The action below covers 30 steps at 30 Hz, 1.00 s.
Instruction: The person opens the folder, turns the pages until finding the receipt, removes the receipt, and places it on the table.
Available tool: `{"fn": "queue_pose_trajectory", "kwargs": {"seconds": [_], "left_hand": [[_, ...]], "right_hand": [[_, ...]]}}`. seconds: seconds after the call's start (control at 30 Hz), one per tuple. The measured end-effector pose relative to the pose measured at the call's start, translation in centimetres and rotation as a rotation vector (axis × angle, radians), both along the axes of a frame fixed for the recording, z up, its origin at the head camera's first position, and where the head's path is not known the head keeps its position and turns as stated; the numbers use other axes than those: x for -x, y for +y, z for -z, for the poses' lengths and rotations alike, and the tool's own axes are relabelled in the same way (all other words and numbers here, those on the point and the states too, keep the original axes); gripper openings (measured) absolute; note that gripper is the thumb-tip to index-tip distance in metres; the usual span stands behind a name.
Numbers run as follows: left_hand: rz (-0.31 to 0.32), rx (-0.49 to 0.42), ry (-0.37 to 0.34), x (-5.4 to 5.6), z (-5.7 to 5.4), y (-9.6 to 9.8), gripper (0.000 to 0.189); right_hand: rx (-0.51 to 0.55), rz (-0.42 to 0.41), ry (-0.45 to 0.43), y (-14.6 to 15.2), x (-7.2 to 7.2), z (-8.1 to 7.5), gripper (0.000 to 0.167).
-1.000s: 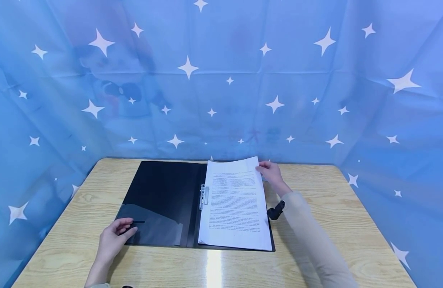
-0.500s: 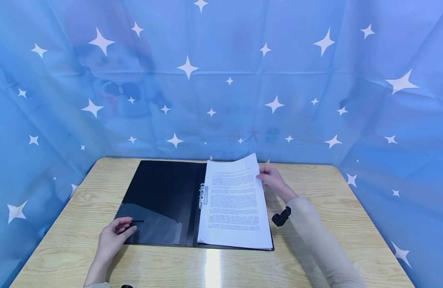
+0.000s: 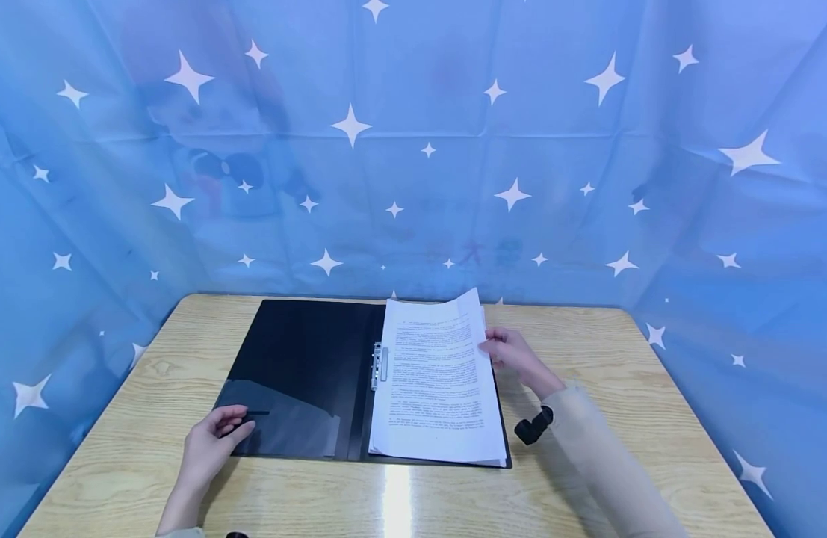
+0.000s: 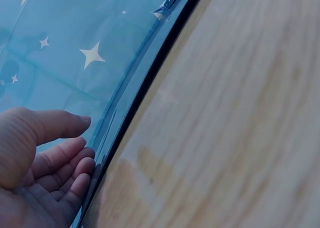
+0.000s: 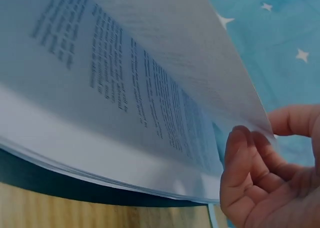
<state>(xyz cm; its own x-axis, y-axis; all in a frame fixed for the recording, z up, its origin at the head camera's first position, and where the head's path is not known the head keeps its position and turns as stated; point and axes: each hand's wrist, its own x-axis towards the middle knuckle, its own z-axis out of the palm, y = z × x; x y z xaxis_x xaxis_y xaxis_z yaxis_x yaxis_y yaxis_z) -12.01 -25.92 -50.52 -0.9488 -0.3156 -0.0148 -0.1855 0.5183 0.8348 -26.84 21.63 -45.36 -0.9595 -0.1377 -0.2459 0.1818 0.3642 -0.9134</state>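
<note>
A black folder (image 3: 312,351) lies spread open on the wooden table, with a metal clip (image 3: 376,366) near its spine. On its right side is a stack of printed paper (image 3: 433,441). My right hand (image 3: 517,355) pinches the right edge of the top sheet (image 3: 433,373) between thumb and fingers. In the right wrist view this sheet (image 5: 190,43) is raised, showing a printed page (image 5: 120,83) beneath. My left hand (image 3: 214,441) rests at the folder's lower left edge, beside a clear pocket (image 3: 285,422). The left wrist view shows its fingers (image 4: 62,158) loosely curled, holding nothing.
The wooden table (image 3: 588,448) extends around the folder on both sides and in front. A blue curtain (image 3: 413,172) with white stars hangs right behind the table and along its sides. Dark wrist-worn devices, such as the right one (image 3: 534,426), sit at the wrists.
My right hand has slid down along the sheet's right edge, toward me, while keeping hold of it. The sheet's upper right corner now curls up more. My left hand has stayed in place.
</note>
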Motion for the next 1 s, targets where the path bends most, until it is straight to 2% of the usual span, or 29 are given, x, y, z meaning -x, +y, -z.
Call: {"fn": "queue_pose_trajectory", "kwargs": {"seconds": [0.43, 0.67, 1.0], "left_hand": [[0.002, -0.030, 0.027, -0.1, 0.1, 0.0, 0.034], [0.003, -0.028, 0.032, -0.1, 0.1, 0.0, 0.034], [-0.013, -0.030, 0.034, 0.2, 0.5, 0.0, 0.031]], "right_hand": [[0.059, -0.011, 0.013, -0.6, -1.9, -1.1, 0.024], [0.115, 0.008, 0.014, -1.3, -2.2, -2.0, 0.022], [0.193, -0.018, 0.010, -2.5, -2.3, -3.4, 0.022]]}}
